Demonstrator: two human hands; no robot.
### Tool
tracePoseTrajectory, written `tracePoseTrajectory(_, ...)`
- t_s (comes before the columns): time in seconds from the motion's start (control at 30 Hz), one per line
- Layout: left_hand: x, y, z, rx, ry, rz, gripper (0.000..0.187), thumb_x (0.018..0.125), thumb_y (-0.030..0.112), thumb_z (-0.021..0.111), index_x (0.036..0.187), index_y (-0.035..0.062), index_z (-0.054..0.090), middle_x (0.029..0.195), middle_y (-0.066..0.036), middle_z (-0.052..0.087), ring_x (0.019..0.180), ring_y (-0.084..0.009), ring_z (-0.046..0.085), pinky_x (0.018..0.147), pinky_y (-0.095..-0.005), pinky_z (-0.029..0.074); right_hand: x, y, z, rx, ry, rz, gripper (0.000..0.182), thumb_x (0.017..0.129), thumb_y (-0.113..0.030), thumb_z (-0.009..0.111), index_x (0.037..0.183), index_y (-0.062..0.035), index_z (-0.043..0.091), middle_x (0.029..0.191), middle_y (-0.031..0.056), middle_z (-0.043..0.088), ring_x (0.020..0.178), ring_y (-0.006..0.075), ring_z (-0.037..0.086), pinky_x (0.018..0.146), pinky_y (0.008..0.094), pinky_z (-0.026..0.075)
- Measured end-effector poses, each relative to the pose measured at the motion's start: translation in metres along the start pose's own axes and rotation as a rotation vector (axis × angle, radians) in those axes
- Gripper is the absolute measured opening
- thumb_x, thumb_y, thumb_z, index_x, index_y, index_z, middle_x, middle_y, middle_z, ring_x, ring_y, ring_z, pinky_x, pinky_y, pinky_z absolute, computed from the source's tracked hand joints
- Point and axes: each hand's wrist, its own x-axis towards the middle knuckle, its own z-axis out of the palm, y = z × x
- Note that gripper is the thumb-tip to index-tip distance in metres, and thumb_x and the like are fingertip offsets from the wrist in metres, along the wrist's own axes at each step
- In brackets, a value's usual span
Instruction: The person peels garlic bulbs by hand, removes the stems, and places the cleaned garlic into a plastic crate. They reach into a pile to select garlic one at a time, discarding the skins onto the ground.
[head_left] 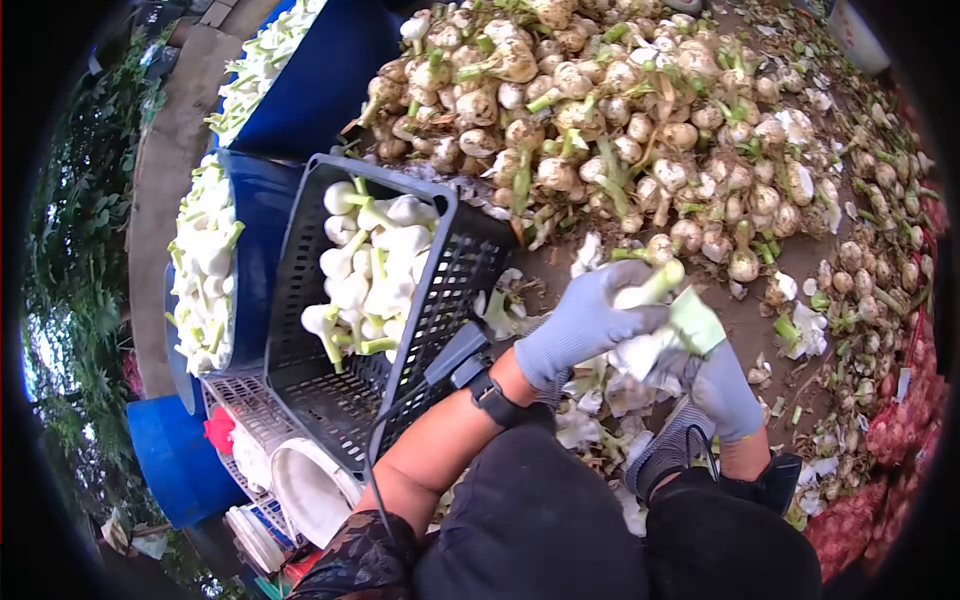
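My left hand (595, 322), in a grey glove, is wrapped round a peeled garlic bulb (650, 287) with a short pale green stem. To its right, my right hand (722, 385), also gloved, has its fingers closed on loose white and pale green garlic skin (697, 322). Both hands are close together above the peelings. Left of them stands a black crate (455, 260), tilted in view, with several clean white bulbs (375, 270) inside. The fingertips of my right hand are partly hidden and blurred.
A large heap of unpeeled garlic (600, 110) lies beyond my hands. Blue containers (265, 205) of peeled garlic stand left of the crate. A white bucket (310, 490) is at the lower left, and red net sacks (905, 420) lie at the right edge.
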Motion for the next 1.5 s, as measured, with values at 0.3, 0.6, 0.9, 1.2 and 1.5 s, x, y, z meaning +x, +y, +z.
tracePoseTrajectory(0.3,-0.002,-0.02,-0.024,-1.047,0.115,0.068,0.041,0.099,0.032,0.047,0.126,0.0032,0.057,0.138,-0.015,0.053,0.124,-0.034,0.053,0.1,-0.0492,0.048,-0.022,0.016,-0.013,-1.241,-0.481,0.158,0.034,0.08,-0.036,0.069,0.094,-0.0056,0.071,0.084,0.0179,0.069,0.082,0.0358,0.068,0.074,0.0452,0.053)
tracePoseTrajectory(0.6,-0.077,0.065,-0.099,0.159,0.951,0.538,0.035,0.102,0.02,0.046,0.125,-0.0047,0.056,0.118,-0.015,0.061,0.104,-0.0201,0.063,0.092,-0.0299,0.052,-0.033,0.025,-0.02,-1.176,-0.564,0.11,0.046,0.076,-0.012,0.063,0.122,-0.0105,0.06,0.092,0.0164,0.068,0.085,0.0369,0.066,0.071,0.047,0.051)
tracePoseTrajectory(0.9,-0.048,0.051,-0.026,0.195,0.241,0.314,0.037,0.09,0.004,0.061,0.126,0.0026,0.061,0.114,-0.007,0.064,0.099,-0.0148,0.061,0.091,-0.0302,0.049,-0.024,0.034,-0.089,-1.7,0.193,-0.138,0.032,0.08,-0.01,0.07,0.112,-0.0157,0.067,0.104,0.012,0.066,0.092,0.0293,0.064,0.077,0.0416,0.053)
tracePoseTrajectory(1.2,0.017,-0.016,0.033,0.251,-0.197,0.317,0.059,0.074,0.004,0.08,0.128,0.0019,0.057,0.126,-0.008,0.06,0.116,-0.0167,0.057,0.1,-0.0303,0.045,0.003,-0.013,-0.033,0.125,0.227,-0.174,0.024,0.098,-0.016,0.057,0.111,0.0027,0.063,0.087,0.0026,0.063,0.068,0.0068,0.058,0.059,0.0198,0.044)
tracePoseTrajectory(1.5,0.008,-0.005,0.027,-0.186,-0.155,0.028,0.056,0.077,0.006,0.08,0.129,0.0036,0.058,0.117,-0.005,0.066,0.1,-0.0104,0.062,0.088,-0.0266,0.051,0.011,-0.03,-0.013,-0.269,0.197,0.158,0.043,0.098,-0.036,0.058,0.092,0.0055,0.066,0.068,0.0053,0.063,0.054,0.0078,0.055,0.051,0.0196,0.043)
